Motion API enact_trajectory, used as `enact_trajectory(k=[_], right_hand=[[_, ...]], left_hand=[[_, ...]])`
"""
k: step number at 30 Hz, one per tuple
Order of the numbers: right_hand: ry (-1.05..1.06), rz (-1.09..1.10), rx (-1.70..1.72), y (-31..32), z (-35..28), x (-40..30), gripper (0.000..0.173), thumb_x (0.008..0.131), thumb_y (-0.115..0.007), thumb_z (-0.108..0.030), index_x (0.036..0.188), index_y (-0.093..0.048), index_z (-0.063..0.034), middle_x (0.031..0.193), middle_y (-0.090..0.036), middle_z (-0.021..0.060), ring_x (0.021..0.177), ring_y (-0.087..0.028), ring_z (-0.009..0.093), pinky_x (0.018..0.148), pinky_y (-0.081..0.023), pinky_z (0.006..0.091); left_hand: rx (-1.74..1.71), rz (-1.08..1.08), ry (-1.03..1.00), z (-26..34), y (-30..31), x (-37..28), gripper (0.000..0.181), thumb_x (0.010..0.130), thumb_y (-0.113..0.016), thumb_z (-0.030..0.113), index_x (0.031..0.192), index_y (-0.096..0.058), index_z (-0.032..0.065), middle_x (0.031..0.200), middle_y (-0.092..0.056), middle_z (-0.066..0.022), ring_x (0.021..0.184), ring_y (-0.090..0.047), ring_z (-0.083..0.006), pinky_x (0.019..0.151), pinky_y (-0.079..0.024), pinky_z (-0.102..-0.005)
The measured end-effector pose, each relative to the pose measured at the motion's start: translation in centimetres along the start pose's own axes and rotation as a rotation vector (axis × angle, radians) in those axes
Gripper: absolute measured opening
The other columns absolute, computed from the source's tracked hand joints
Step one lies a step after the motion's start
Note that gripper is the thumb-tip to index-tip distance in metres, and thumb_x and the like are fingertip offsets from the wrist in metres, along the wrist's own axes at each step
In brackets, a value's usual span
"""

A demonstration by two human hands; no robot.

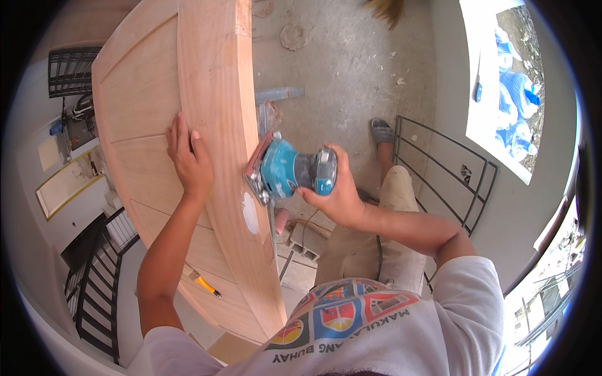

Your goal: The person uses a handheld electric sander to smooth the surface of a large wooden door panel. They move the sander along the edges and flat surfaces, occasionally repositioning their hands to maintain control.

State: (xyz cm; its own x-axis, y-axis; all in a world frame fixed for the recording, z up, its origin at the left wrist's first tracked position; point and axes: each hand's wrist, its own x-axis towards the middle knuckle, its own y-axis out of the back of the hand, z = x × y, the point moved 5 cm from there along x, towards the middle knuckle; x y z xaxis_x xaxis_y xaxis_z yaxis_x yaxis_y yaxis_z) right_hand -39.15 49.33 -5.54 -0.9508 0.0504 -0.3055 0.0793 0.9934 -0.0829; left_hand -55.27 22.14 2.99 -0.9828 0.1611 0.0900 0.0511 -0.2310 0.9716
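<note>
A panelled wooden door [216, 117] lies in front of me. My right hand [341, 192] grips the rounded end of a teal and black electric finishing sander [282, 169]. The sander is tilted on its side, its pad against the door's long narrow edge. Just below the pad, a white patch of filler [249, 214] marks the wood near that edge. My left hand [189, 157] rests on the door's face, fingers apart, with its palm down where frame and panel meet. A paintbrush with a yellow handle [205, 285] lies lower on the door.
Beyond the door's edge, a hollow concrete block [304, 242] stands on the concrete floor [338, 61]. A black metal frame [442, 155] leans by the right wall. On the window ledge [477, 117] lies a blue-handled tool [478, 92]. Black railings [99, 286] stand at the left.
</note>
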Motion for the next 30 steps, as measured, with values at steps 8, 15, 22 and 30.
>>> enact_trajectory(k=[8, 15, 22, 30], right_hand=[[0.087, -0.008, 0.025, 0.9, -1.1, 2.5, 0.097, 0.076, -0.088, -0.028, 0.149, -0.028, -0.0013, 0.123, -0.049, 0.0163, 0.111, -0.054, 0.025, 0.1, -0.046, 0.0402], [0.006, -0.065, 0.035, -1.9, 1.4, -6.5, 0.098, 0.074, -0.088, -0.021, 0.148, -0.028, -0.0007, 0.125, -0.047, 0.017, 0.114, -0.052, 0.025, 0.101, -0.045, 0.0397], [-0.11, -0.103, 0.1, -4.4, 4.1, -14.1, 0.097, 0.073, -0.088, -0.02, 0.147, -0.029, -0.0007, 0.123, -0.048, 0.0161, 0.112, -0.053, 0.024, 0.101, -0.045, 0.0389], [0.012, -0.143, 0.098, -7.9, 8.0, -25.1, 0.097, 0.072, -0.09, -0.016, 0.146, -0.03, -0.0019, 0.125, -0.047, 0.0156, 0.114, -0.053, 0.025, 0.101, -0.044, 0.0382]], left_hand=[[-0.012, -0.001, -0.004, 0.8, 0.2, 0.2, 0.052, 0.108, -0.045, 0.027, 0.153, -0.043, 0.0015, 0.157, -0.044, -0.02, 0.147, -0.031, -0.0486, 0.121, -0.024, -0.0543], [-0.028, 0.045, -0.054, 1.0, 0.5, 0.4, 0.051, 0.107, -0.047, 0.029, 0.15, -0.047, 0.0008, 0.154, -0.047, -0.0199, 0.142, -0.041, -0.0388, 0.118, -0.03, -0.052], [0.02, 0.106, -0.029, 0.5, 0.2, 0.2, 0.051, 0.106, -0.047, 0.032, 0.147, -0.052, 0.0019, 0.152, -0.051, -0.0155, 0.14, -0.046, -0.0351, 0.116, -0.035, -0.0475], [-0.032, 0.132, -0.01, 0.2, 0.0, 0.5, 0.054, 0.105, -0.047, 0.037, 0.147, -0.055, 0.0051, 0.152, -0.054, -0.0134, 0.141, -0.047, -0.0325, 0.117, -0.037, -0.0401]])
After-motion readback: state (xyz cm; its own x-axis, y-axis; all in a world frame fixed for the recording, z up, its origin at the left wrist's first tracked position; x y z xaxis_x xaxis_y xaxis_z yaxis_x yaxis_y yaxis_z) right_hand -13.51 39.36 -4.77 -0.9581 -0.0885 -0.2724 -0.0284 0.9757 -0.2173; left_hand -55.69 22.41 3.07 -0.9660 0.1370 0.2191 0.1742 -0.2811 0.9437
